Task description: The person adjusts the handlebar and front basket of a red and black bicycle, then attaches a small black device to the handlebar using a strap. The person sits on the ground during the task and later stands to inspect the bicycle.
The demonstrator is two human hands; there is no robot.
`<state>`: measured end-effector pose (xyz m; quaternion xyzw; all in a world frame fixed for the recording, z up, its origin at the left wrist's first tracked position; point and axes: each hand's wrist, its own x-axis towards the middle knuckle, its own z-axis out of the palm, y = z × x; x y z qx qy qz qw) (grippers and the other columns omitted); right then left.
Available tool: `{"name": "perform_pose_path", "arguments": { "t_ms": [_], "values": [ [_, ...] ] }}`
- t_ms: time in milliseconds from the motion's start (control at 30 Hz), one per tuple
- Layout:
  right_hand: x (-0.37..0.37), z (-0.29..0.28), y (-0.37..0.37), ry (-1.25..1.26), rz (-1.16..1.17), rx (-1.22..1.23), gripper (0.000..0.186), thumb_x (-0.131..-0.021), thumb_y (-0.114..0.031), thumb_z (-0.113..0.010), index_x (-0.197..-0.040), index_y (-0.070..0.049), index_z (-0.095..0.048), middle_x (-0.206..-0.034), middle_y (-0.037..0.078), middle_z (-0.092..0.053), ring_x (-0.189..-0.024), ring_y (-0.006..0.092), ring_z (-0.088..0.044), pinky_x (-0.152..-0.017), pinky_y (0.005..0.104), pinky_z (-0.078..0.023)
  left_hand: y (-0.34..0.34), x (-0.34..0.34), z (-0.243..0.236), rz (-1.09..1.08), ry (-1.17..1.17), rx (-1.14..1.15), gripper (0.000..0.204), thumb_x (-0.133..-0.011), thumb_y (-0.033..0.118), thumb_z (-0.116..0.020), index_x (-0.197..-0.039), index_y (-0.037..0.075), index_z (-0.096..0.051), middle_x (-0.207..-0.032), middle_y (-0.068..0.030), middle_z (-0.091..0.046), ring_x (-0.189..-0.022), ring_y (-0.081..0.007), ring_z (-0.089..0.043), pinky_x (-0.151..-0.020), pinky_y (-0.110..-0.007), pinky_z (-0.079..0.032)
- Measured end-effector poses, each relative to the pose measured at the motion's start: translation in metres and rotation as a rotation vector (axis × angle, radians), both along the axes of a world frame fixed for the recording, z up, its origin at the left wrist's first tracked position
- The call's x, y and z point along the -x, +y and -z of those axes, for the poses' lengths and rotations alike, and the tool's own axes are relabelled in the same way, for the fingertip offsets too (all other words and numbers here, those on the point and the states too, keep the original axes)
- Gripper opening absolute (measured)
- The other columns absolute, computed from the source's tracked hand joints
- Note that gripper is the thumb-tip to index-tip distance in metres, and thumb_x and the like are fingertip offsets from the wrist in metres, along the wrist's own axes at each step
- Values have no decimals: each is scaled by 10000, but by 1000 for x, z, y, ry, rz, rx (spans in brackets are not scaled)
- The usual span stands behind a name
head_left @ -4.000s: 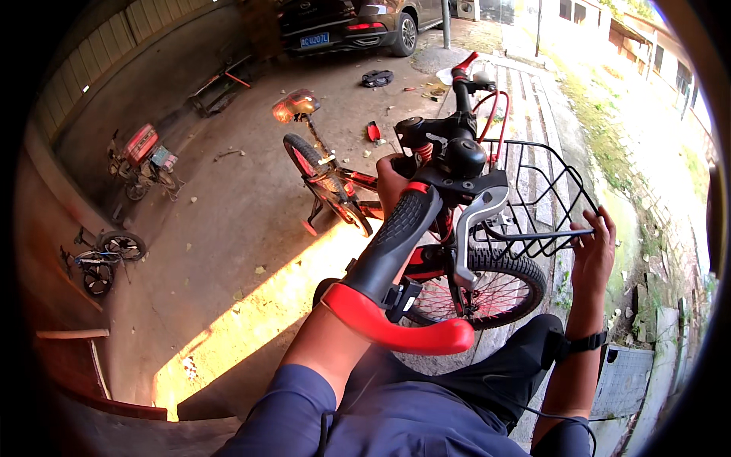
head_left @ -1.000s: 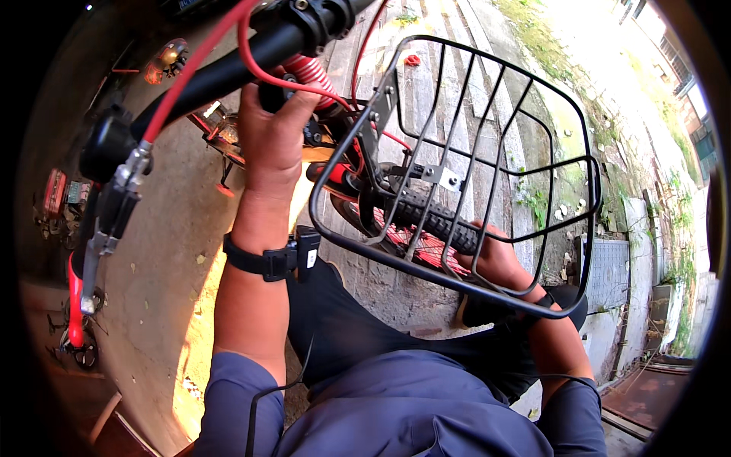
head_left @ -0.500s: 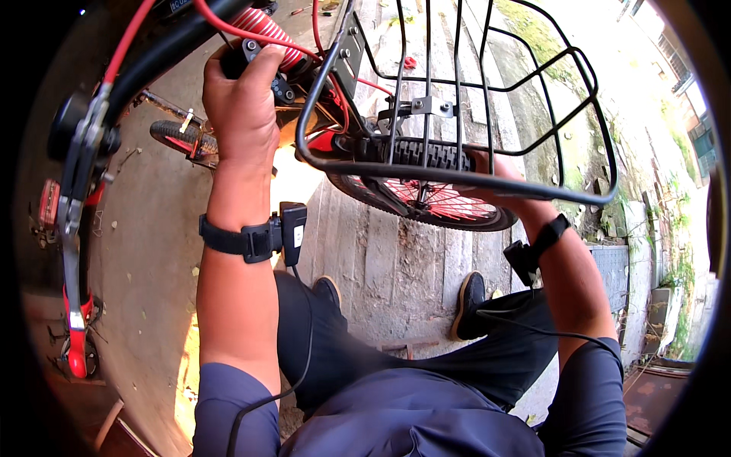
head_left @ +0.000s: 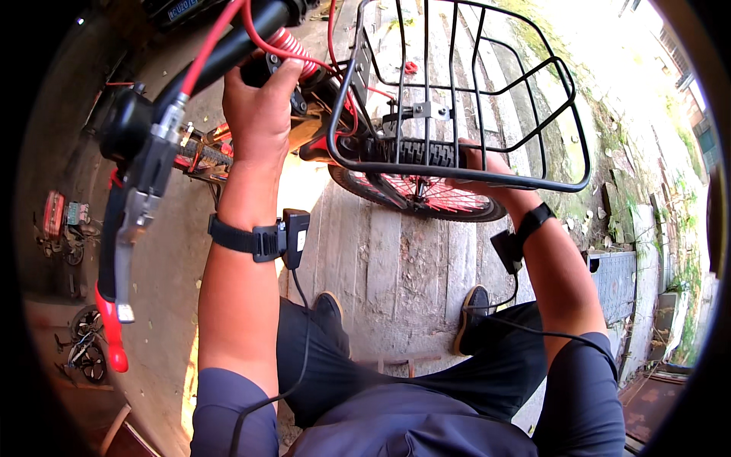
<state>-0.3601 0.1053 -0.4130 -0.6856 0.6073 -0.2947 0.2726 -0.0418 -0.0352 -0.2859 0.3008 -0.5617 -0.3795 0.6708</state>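
Head view: bicycle (head_left: 320,148) directly before person. Left hand (head_left: 256,114), fingers clamped round black bracket (head_left: 298,101) beside striped spring (head_left: 286,41), likely for steadying; right hand (head_left: 489,164) at tyre (head_left: 430,153) beyond basket (head_left: 457,173), perhaps bracing; cannot tell finger closure.

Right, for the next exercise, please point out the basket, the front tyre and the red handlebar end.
Basket (head_left: 411,170): head view, on its lower rim.
Front tyre (head_left: 440,154): head view, on the tread behind the basket wires.
Red handlebar end (head_left: 112,333): head view, midway along it.
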Motion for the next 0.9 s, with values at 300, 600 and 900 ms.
{"name": "perform_pose_path", "arguments": {
  "t_ms": [300, 600, 900],
  "values": [
    [-7, -21, 21, 210, 136, -27, 762, -719, -311, -866, -1342, -15, -542, -1239, 223, -654, -1168, 367, -629, -989, 423, -510, 16, -4, -2, 45, -24, -77, 343, -848, 61, -782, -1123, -13, -591, -998, -58, -663, -882, -127, -647, -811, -274, -526],
    [-10, -18, 40, 250, 229, 71, 753, -750, -352, -847, -1353, -21, -541, -1281, 228, -592, -1231, 381, -562, -1044, 437, -462, 62, -28, -1, -16, 92, -256, 395, -817, 119, -830, -1113, 1, -595, -965, -25, -640, -853, -114, -608, -777, -269, -498],
    [-60, -60, 112, 154, 206, 139, 649, -795, -298, -841, -1320, -26, -575, -1254, 182, -653, -1173, 326, -637, -1023, 400, -500, 179, -51, 21, 136, 79, -427, 409, -845, 81, -780, -1181, 53, -549, -941, 3, -584, -792, -90, -576, -704, -249, -494]
  ]
}}
